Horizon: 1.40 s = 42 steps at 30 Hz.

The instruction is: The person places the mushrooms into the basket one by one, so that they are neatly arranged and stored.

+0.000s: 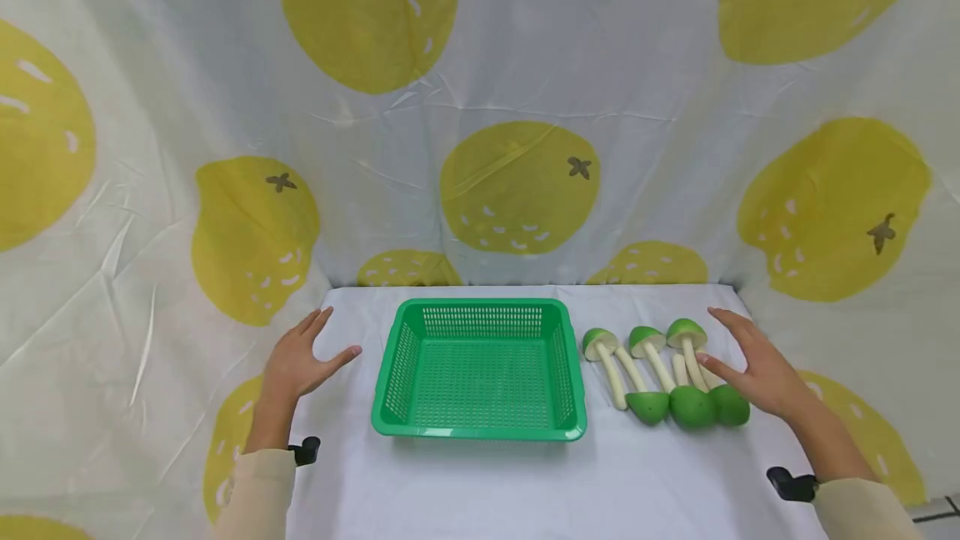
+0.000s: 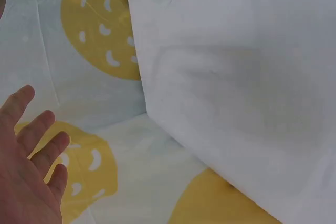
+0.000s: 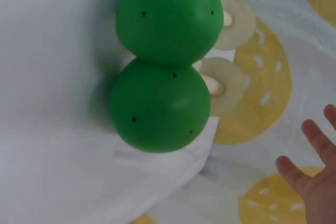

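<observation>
A green plastic basket (image 1: 480,432) with slotted sides stands on the white-covered table. To its right lie several toy mushrooms (image 1: 692,408) with green caps and pale stems, some caps toward the back and some toward the front. In the right wrist view, dark dots mark the round green caps (image 3: 160,106). My left hand (image 1: 296,363) hovers at the left of the basket, fingers spread, holding nothing. Beside the rightmost mushrooms, my right hand (image 1: 761,369) is held with thumb and fingers apart, also holding nothing. The left wrist view shows spread fingers (image 2: 44,135) over the table's edge.
A white cloth with yellow fruit prints (image 1: 521,187) hangs behind the table and along both sides. White cloth (image 1: 480,494) covers the tabletop, including in front of the basket. Dark bands (image 1: 792,485) sit on both wrists.
</observation>
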Tool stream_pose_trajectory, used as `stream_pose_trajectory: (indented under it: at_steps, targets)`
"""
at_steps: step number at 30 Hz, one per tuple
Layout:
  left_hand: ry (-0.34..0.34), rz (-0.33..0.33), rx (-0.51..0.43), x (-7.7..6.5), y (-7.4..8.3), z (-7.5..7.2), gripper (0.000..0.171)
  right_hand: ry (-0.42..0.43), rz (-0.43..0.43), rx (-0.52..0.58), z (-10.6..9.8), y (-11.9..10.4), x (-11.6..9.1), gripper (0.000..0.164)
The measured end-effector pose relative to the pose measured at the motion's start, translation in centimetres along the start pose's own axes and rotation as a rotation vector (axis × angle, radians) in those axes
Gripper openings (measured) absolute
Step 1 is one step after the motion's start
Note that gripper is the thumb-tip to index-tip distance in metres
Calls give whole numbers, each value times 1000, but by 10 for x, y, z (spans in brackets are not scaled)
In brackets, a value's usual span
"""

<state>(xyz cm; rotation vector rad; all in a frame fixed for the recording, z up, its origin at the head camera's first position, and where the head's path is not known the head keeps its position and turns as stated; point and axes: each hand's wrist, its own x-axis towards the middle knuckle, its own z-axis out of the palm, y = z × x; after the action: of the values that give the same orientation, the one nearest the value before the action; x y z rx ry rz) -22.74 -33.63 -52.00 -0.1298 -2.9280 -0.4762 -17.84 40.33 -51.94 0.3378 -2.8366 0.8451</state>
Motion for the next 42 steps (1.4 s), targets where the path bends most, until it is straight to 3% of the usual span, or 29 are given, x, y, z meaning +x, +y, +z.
stream_pose_trajectory:
  at_steps: [9,21,29,42]
  targets:
    - [-25,-60,-74,-3,12,17,100,17,-5,-8,28,-14,11,79]
    - [-4,-76,-210,-5,32,38,92,28,8,41,53,-30,20,68]
    - [-1,-92,-309,-11,35,50,87,67,52,13,57,-13,12,58]
    - [-30,-61,-394,-19,44,69,79,148,235,0,61,21,-4,51]
